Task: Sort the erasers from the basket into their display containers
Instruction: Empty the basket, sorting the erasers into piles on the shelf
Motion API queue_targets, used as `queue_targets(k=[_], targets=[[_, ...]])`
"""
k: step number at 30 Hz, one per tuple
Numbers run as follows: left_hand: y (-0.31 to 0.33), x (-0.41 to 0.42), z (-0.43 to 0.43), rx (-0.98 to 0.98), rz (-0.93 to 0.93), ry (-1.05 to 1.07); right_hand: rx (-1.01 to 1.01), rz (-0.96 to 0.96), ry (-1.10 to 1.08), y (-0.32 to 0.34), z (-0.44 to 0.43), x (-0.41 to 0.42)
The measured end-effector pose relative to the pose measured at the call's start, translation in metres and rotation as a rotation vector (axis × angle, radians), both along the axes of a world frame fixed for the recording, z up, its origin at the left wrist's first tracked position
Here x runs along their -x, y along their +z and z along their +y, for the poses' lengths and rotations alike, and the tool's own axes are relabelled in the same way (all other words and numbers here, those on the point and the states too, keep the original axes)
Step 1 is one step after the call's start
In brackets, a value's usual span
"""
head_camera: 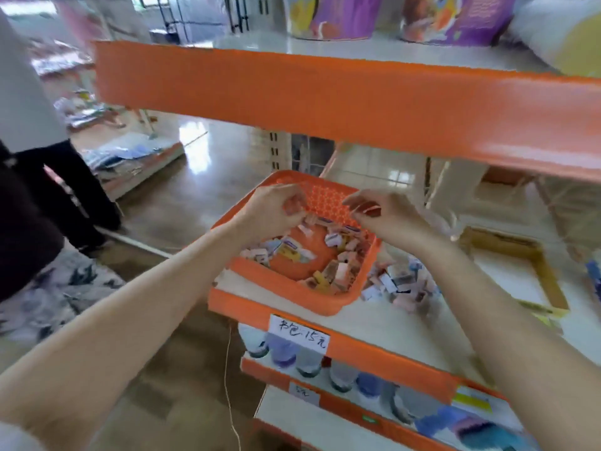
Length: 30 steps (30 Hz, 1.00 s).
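An orange plastic basket [286, 289] sits tilted at the left end of a white shelf, with several small wrapped erasers [338, 252] inside. My left hand [276, 206] is over the basket's left side, fingers curled round a few pink erasers [294, 206]. My right hand [380, 211] hovers over the basket's right rim and pinches a small eraser [370, 210] between thumb and fingers. A loose pile of erasers [401, 284] lies on the shelf just right of the basket. The frame is blurred by motion.
An orange-edged shelf [325, 99] hangs close above my hands. A shallow wooden-rimmed tray [549, 278] lies on the shelf at right. A handwritten price label [300, 332] is on the shelf front. Bottles [305, 356] fill the lower shelf. A person [48, 157] stands at left.
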<state>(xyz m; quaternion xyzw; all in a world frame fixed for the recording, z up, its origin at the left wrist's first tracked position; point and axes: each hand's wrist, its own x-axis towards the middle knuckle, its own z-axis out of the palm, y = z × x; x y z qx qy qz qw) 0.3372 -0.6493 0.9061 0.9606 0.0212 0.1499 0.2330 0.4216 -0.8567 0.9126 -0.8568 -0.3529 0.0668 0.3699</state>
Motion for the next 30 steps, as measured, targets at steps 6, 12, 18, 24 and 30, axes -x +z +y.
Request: queue_targets(k=[6,12,18,24,30], targets=[[-0.009,0.050,0.043,0.125,-0.004,0.166,0.151,-0.093,0.206,0.000,0.066,0.009],[-0.004,0.080,0.055,0.108,-0.044,0.180,0.471,-0.121,0.397,-0.014,0.123,0.003],[-0.002,0.088,0.058,0.078,-0.042,0.196,0.586,-0.203,0.491,-0.042,0.146,0.015],[0.005,0.081,0.052,0.035,0.108,0.152,0.533,-0.247,0.459,-0.048,0.140,0.008],[0.016,0.073,0.042,-0.064,0.314,0.139,0.498,-0.170,0.389,-0.043,0.131,0.000]])
